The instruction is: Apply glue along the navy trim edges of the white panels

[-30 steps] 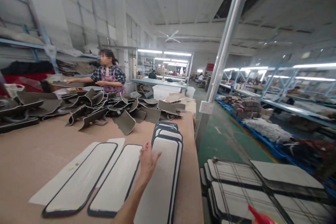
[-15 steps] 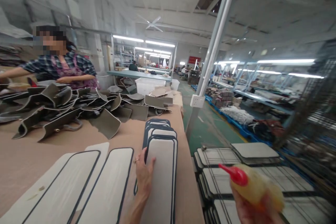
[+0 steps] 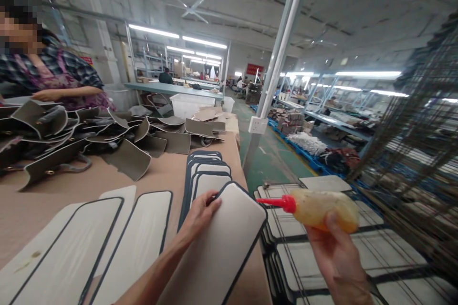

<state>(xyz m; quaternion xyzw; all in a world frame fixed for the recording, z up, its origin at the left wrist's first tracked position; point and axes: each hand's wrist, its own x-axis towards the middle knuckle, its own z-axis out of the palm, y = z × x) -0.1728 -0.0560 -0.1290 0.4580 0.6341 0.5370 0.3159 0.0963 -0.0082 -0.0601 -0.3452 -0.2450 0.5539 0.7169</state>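
Observation:
My left hand (image 3: 200,212) grips the far edge of a long grey panel with a dark border (image 3: 222,248), lifted and swung off the stack of like panels (image 3: 204,167) on the brown table (image 3: 71,186). My right hand (image 3: 334,252) is closed round a yellowish glue bottle with a red nozzle (image 3: 317,207), held sideways with the nozzle pointing left toward the panel's corner. Two more bordered panels (image 3: 139,243) lie flat to the left.
A heap of dark curved pieces (image 3: 89,136) covers the far table, where a person in a plaid shirt (image 3: 53,76) works. To the right stand wire racks holding panels (image 3: 322,248), a metal pole (image 3: 275,71) and a green floor aisle.
My left hand has lifted the top panel off the stack and turned it to the right. My right hand has brought the glue bottle up and closer to it. The view has shifted left.

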